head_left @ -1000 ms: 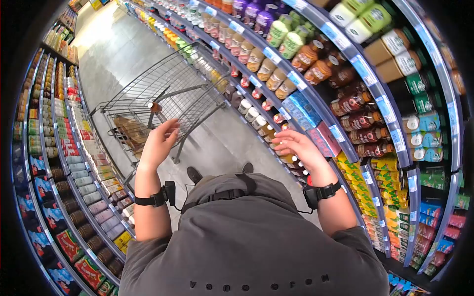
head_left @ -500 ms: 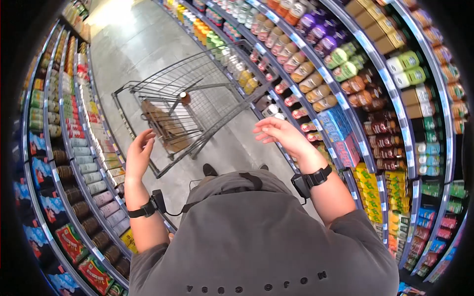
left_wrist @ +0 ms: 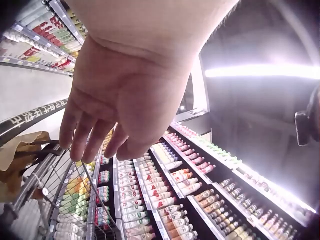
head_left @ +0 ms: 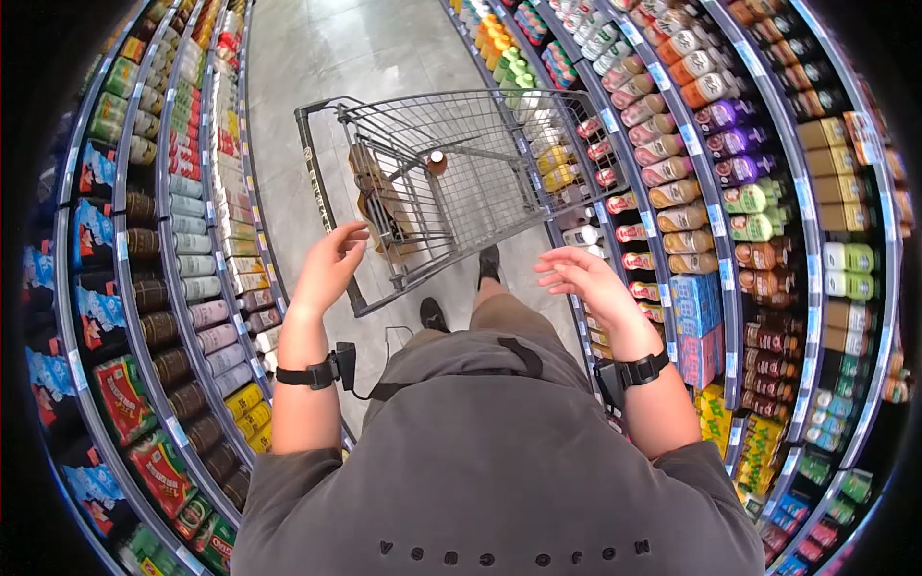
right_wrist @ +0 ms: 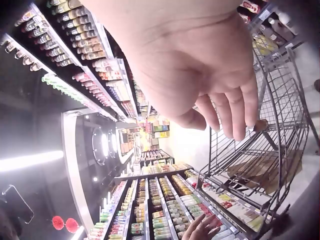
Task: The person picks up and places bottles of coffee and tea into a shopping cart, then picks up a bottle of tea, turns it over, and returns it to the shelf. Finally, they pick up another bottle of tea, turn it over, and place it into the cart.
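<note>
A grey wire shopping cart [head_left: 480, 197] stands in front of me, its dark handle [head_left: 318, 187] on the left side. My left hand [head_left: 329, 269] is by the near end of that handle, palm empty and fingers loosely bent. In the left wrist view the lettered handle [left_wrist: 35, 116] lies beside the fingertips. My right hand [head_left: 591, 288] hovers near the cart's right side, fingers loosely extended and holding nothing. Inside the cart are a brown bottle with a white cap [head_left: 436, 163] and a brown paper bag [head_left: 370, 182].
Shelves of bottled drinks [head_left: 687, 221] rise close on my right. Cans and packs fill the shelves on my left [head_left: 197, 264]. A grey floor aisle [head_left: 336, 48] runs ahead between them. My shoe [head_left: 489, 264] is right by the cart's near side.
The view has turned, with the cart and right-hand shelves shifting right in it. The left hand has come closer to the cart handle. One foot has stepped forward beside the cart.
</note>
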Demonstrator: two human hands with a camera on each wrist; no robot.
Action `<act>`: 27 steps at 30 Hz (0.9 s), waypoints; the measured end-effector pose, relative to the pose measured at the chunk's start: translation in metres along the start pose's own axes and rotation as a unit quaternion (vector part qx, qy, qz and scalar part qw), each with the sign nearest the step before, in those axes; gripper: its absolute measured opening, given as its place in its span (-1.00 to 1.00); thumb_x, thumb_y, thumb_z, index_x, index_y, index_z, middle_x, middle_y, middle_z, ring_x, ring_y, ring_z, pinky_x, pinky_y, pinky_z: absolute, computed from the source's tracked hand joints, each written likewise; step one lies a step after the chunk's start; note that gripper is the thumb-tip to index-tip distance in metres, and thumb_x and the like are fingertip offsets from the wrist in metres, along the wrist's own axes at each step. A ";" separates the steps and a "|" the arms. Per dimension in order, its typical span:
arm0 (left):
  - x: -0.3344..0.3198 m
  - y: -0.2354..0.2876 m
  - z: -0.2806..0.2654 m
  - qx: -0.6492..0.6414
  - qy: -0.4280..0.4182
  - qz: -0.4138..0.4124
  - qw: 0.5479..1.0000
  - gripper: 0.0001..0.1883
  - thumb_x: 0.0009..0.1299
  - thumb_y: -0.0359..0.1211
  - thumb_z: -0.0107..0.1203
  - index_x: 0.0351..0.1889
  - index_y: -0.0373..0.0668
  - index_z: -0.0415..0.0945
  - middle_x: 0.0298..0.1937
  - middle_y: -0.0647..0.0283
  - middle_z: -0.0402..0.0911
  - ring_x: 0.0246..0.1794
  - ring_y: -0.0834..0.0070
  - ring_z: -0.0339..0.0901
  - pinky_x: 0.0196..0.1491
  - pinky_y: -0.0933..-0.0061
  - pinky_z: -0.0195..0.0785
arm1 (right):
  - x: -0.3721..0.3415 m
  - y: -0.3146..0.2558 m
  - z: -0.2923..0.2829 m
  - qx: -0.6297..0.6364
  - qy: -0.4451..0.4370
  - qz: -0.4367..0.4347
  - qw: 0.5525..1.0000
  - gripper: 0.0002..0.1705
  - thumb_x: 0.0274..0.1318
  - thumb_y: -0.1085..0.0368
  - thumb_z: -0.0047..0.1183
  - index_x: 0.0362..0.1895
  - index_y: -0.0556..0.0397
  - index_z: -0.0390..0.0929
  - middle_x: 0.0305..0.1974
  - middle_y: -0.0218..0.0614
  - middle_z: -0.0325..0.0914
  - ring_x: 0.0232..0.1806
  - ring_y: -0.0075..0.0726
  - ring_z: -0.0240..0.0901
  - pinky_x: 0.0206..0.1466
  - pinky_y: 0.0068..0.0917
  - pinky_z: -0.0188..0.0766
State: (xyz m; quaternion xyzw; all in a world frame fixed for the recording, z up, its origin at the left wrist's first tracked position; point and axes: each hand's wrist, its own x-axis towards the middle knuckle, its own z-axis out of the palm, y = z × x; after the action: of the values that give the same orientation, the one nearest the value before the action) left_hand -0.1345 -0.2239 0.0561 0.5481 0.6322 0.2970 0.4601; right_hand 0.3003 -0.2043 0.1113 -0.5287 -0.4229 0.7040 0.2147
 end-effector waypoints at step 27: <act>0.296 -0.055 0.164 0.042 -0.023 -0.141 0.989 -0.46 0.40 -0.33 0.18 0.33 -0.32 0.42 0.22 -0.11 0.61 0.14 0.09 0.65 0.20 0.19 0.49 | 0.390 0.056 -0.064 0.105 -0.051 0.184 0.976 -0.52 0.44 0.25 -0.08 0.35 0.17 0.44 0.32 -0.17 0.48 0.35 -0.23 0.45 0.28 -0.32 0.45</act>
State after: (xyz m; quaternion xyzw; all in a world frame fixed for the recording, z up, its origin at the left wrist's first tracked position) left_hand -0.0019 0.0290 -0.1334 0.4788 0.7045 0.1894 0.4884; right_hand 0.2313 0.0811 -0.1595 -0.5356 -0.2529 0.7976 0.1143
